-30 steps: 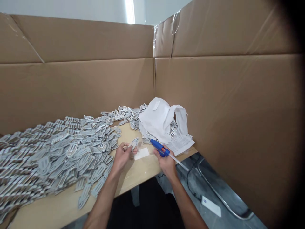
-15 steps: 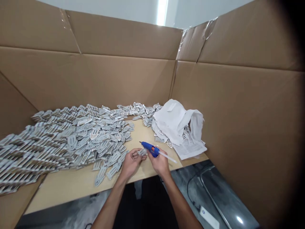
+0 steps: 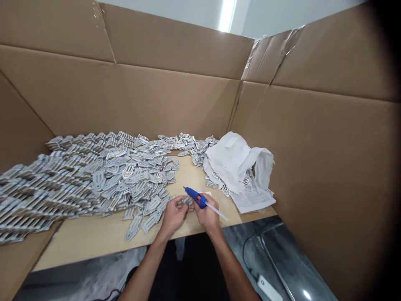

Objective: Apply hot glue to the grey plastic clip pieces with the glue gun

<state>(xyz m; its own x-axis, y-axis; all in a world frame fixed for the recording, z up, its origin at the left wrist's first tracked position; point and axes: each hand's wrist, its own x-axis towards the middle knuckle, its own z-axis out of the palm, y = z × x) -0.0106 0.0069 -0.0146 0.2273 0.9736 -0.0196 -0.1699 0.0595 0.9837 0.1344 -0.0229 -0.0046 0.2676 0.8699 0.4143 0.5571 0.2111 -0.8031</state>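
Note:
My right hand [image 3: 208, 213] is closed around a blue glue gun [image 3: 196, 197], its nozzle pointing up and left and a whitish glue stick [image 3: 218, 212] poking out of the back. Between the fingers of my left hand [image 3: 174, 213] is a small grey slotted piece [image 3: 188, 200], partly hidden by my fingers and the gun. Both hands are close together above the front of the wooden board. To the left of my left hand lie loose grey slotted pieces [image 3: 152, 220], flat with a pointed end, at the edge of a large heap [image 3: 134, 175].
Rows of stacked grey pieces [image 3: 46, 188] fill the left side. Crumpled white paper [image 3: 230, 159] covers more pieces at the right. Cardboard walls [image 3: 175, 96] enclose the wooden board [image 3: 94, 246]. A white power strip [image 3: 268, 288] with a cable lies below at the right.
The camera view has shifted slightly. The glue gun sits a little lower and more steeply tilted over the piece; both hands keep their holds.

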